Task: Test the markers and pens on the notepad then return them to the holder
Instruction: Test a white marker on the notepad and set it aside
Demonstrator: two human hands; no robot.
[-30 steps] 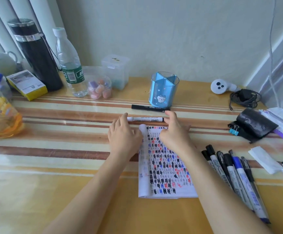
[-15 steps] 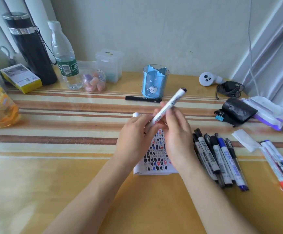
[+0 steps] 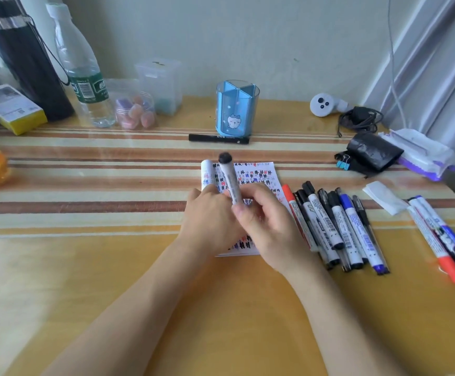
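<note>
A white marker with a black end (image 3: 229,183) points up and away over the notepad (image 3: 259,175), which is covered in small ink marks. My right hand (image 3: 271,223) grips the marker's lower part between thumb and fingers. My left hand (image 3: 210,217) is pressed against it from the left, its fingers curled round the hidden lower end. The blue holder (image 3: 237,109) stands behind the notepad, with a black pen (image 3: 219,138) lying in front of it. Several markers (image 3: 335,226) lie in a row right of the notepad. Three more markers (image 3: 443,240) lie at the far right.
A black flask (image 3: 22,58), a water bottle (image 3: 83,74), a small jar (image 3: 135,114), a clear box (image 3: 161,85) and a yellow box (image 3: 9,109) line the back left. A white controller (image 3: 324,104), a cable (image 3: 359,120), a black pouch (image 3: 373,150), a tissue pack (image 3: 421,156) and a folded tissue (image 3: 383,198) are at the right.
Both hands picked the marker up from the table behind the notepad and brought it over the pad. It has swung from tilting right to pointing up and away.
</note>
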